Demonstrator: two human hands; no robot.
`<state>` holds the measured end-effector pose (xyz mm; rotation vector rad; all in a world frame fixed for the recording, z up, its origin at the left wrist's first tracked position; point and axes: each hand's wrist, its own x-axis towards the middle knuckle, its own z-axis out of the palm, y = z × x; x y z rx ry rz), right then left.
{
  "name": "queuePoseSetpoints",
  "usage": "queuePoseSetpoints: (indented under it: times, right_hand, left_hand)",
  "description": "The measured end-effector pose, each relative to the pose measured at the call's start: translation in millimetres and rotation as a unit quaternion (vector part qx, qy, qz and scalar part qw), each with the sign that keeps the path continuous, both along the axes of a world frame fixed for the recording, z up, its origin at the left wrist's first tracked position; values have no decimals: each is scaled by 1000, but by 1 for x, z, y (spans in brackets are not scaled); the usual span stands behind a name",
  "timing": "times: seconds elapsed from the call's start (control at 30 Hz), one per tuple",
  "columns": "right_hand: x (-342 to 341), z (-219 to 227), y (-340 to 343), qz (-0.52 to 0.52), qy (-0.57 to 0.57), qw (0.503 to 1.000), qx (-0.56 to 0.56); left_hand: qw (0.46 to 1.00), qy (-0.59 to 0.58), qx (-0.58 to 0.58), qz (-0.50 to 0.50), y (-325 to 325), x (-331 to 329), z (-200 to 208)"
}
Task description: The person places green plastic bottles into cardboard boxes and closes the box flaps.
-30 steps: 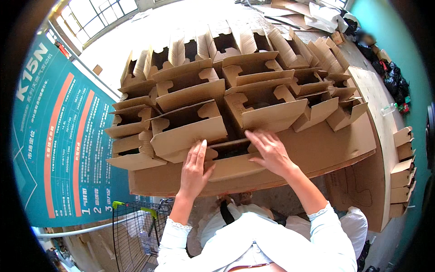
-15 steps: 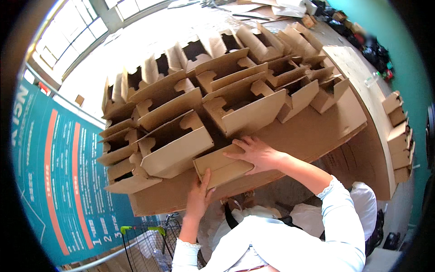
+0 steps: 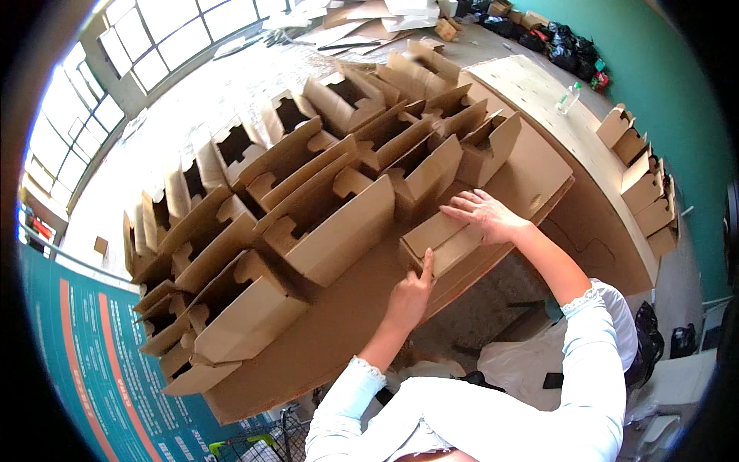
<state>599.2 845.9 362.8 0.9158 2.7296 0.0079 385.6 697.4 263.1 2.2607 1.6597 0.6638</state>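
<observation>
A small, low cardboard box (image 3: 440,245) with its top closed lies near the front edge of the cardboard-covered tabletop (image 3: 323,350). My left hand (image 3: 406,300) is at its near left end, with the index finger stretched up along the end and the other fingers curled in. From the right, my right hand (image 3: 483,218) lies over its far right part, fingers bent across the top and thumb side partly hidden. Close behind stand open-topped cardboard boxes (image 3: 342,231), their flaps raised and tabs notched.
Many more open boxes fill the table's far and left parts. A long wooden board (image 3: 531,88) with a clear bottle (image 3: 568,98) is at the right; more boxes (image 3: 643,185) stand beyond it. A blue-green printed panel (image 3: 85,346) and a wire cart (image 3: 262,446) are at lower left.
The small box and both my hands have moved right along the table's front edge, past the larger open box. The view has shifted to the right as well.
</observation>
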Motion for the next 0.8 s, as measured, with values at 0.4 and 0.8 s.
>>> queuePoseSetpoints:
  times: [0.4,0.8]
  right_hand:
    - [57,-52,97,-20,43,986,157]
    - [73,211,-23,126,452,864,181]
  left_hand:
    - [975,196,101,35,106,77,-5]
    - [989,-134,-53,-25,4,21,34]
